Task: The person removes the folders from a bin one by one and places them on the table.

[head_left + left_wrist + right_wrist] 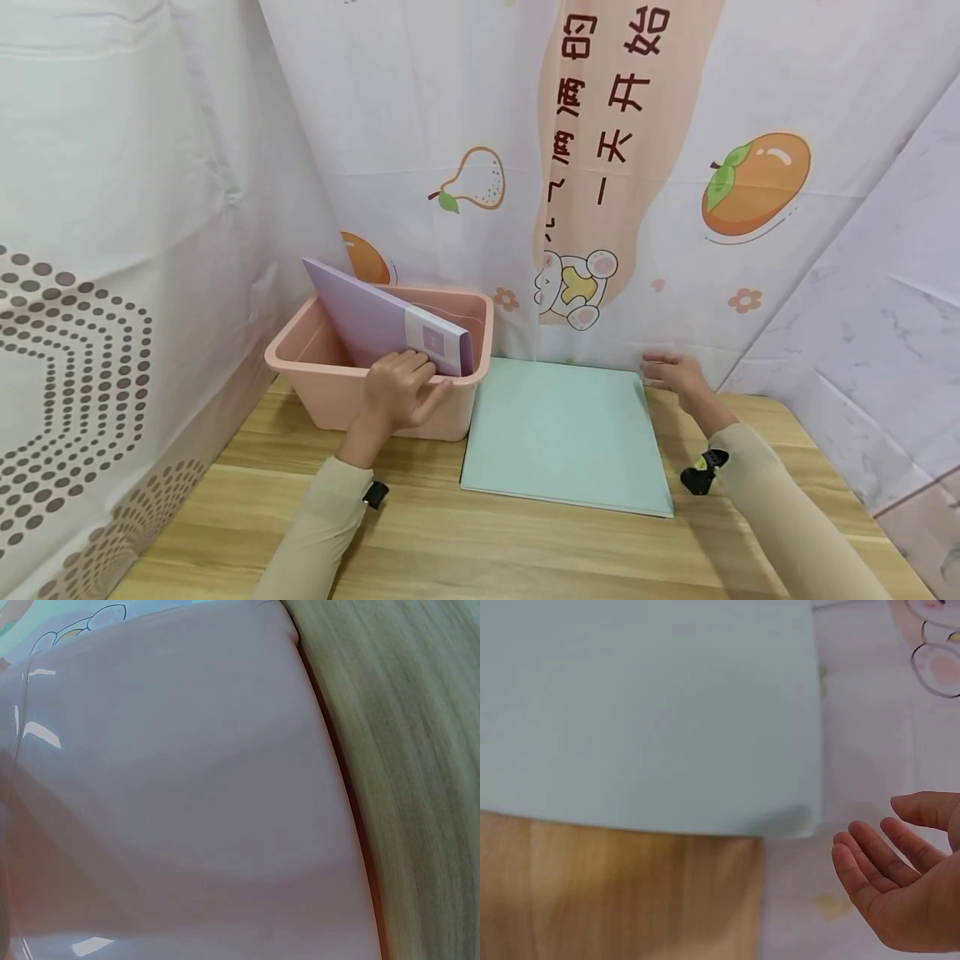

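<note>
A pink plastic bin (pixel 337 392) stands at the left of the table, with a purple folder (pixel 367 325) leaning tilted inside it. At the bin's front rim my left hand (pixel 397 383) grips, fingers curled over the rim against the folder and thumb along the outer wall. The left wrist view shows the bin's wall (pixel 187 765) close up; that hand's fingers are hidden there. A pale green folder (pixel 562 433) lies flat right of the bin. My right hand (pixel 675 375) is just beyond its far right corner, fingers loosely bent and holding nothing (pixel 907 877).
The wooden table (pixel 510 550) runs in front of the bin and folder. Printed cloth (pixel 465 100) hangs along the table's back edge. More cloth drapes at the left (pixel 150 208) and right (pixel 885 250) sides.
</note>
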Tool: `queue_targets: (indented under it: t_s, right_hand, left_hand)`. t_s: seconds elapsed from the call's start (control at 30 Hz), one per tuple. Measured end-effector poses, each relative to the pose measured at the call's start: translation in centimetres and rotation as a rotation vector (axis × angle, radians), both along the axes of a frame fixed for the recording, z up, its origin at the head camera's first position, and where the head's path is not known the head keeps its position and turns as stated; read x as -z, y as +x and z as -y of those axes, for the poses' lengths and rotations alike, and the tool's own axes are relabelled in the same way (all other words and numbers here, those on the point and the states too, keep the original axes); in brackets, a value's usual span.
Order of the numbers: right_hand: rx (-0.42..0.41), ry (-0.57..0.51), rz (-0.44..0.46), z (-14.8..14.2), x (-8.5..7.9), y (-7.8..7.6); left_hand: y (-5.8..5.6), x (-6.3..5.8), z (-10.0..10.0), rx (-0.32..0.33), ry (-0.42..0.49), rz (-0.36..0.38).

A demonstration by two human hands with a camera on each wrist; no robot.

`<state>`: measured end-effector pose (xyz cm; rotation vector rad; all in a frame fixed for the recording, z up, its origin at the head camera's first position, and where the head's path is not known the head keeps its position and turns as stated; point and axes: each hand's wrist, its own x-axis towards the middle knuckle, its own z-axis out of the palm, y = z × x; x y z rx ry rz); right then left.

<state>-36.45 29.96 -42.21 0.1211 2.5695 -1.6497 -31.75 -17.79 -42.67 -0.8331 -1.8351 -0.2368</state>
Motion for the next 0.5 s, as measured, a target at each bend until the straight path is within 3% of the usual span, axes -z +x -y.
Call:
queue_targets:
  t_s: [0.23, 0.5]
  right_hand:
    - [-0.068, -0.133, -0.144, 2.2, -3.3, 0.7]
    - [-0.144, -0.178, -0.293, 6.6, -7.3, 2.5]
  left_hand:
    - [0.0, 0.1, 0.0, 0.011, 0.008, -0.004]
    - [-0.1, 0.1, 0.0, 0.023, 0.007, -0.018]
